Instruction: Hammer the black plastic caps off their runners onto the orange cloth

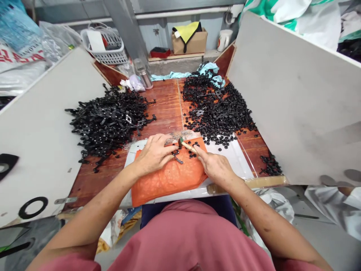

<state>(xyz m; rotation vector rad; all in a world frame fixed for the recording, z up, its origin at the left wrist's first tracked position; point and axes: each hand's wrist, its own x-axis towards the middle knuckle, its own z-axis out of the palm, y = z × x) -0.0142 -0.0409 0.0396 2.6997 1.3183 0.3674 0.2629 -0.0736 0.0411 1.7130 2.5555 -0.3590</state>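
Orange cloth (pixel 169 180): the work surface under both hands, a little rumpled, so the black strip (pixel 178 160) is probably best worked where the cloth lies flattest.
Small tool (pixel 188 146): its dark head is over the far part of the orange cloth, just beside the left fingertips; short, light touches with a low handle would likely serve better than wide swings.
Right hand (pixel 216 165): at the orange cloth's right edge, fingers wrapped round the tool's pale handle; a relaxed grip should help aim the head.
Left hand (pixel 153 152): over the orange cloth's far left part, fingers bent, thumb and forefinger slightly apart; whether the tips pinch a piece I cannot tell. They seem close enough to the tool's head to need care.
Black strip: on the orange cloth's far half, just beside the left thumb tip, nearer the wearer than the tool's head.
Loose black discs (pixel 194 145): on the orange cloth's far right part, near the right fingertips; spacing them out would probably make each easier to pick up.
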